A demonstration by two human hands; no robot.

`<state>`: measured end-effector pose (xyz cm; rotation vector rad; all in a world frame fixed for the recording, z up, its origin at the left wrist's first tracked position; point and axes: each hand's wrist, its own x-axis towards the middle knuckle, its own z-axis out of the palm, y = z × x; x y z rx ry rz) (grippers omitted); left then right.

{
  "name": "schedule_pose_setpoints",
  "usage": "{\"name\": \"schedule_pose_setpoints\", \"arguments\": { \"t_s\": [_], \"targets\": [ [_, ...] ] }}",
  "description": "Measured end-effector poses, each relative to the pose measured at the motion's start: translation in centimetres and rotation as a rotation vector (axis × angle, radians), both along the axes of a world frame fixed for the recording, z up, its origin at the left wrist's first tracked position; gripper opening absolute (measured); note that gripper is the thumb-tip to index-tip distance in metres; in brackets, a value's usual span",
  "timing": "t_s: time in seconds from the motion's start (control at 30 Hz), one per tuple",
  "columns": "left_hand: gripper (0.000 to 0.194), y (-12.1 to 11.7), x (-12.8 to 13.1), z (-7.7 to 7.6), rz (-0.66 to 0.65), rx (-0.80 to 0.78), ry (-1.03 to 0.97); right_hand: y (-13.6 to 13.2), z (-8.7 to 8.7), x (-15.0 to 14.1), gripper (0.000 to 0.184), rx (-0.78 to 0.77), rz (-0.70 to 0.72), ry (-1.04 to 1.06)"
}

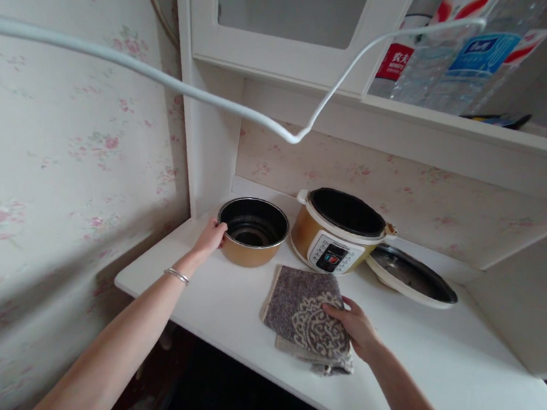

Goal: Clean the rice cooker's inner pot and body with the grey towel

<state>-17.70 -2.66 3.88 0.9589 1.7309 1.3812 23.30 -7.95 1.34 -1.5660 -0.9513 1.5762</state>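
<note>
My left hand grips the near left rim of a gold inner pot with a dark inside, which stands on the white counter. A silver bangle sits on that wrist. My right hand rests flat, fingers stretched, on a folded grey patterned cloth lying on the counter in front of the cooker. The gold and white rice cooker stands open to the right of the pot, its cavity empty. Its lid lies upside down to the cooker's right.
A white cable hangs across the view from the left up to the shelf. Above the counter is a white cabinet door, with water bottles on the shelf at top right. Flowered wallpaper covers the left wall.
</note>
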Motion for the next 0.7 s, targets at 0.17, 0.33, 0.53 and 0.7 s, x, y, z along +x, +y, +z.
{"name": "schedule_pose_setpoints", "arguments": {
  "t_s": [0.17, 0.33, 0.53, 0.7],
  "targets": [
    [0.019, 0.0, 0.1, 0.1, 0.000, -0.002, -0.006, 0.2, 0.2, 0.6, 0.048, -0.010, 0.084, 0.022],
    [0.019, 0.0, 0.2, 0.2, -0.001, -0.002, 0.002, 1.0, -0.1, 1.2, 0.075, 0.064, 0.023, -0.409],
    [0.018, -0.1, 0.3, 0.2, 0.008, -0.003, 0.009, 0.0, -1.3, -0.7, 0.093, 0.242, 0.110, -0.897],
    [0.017, -0.2, 0.3, 0.1, 0.007, 0.007, 0.002, 0.0, -2.0, -1.7, 0.057, 0.364, 0.167, -0.962]
  ]
}}
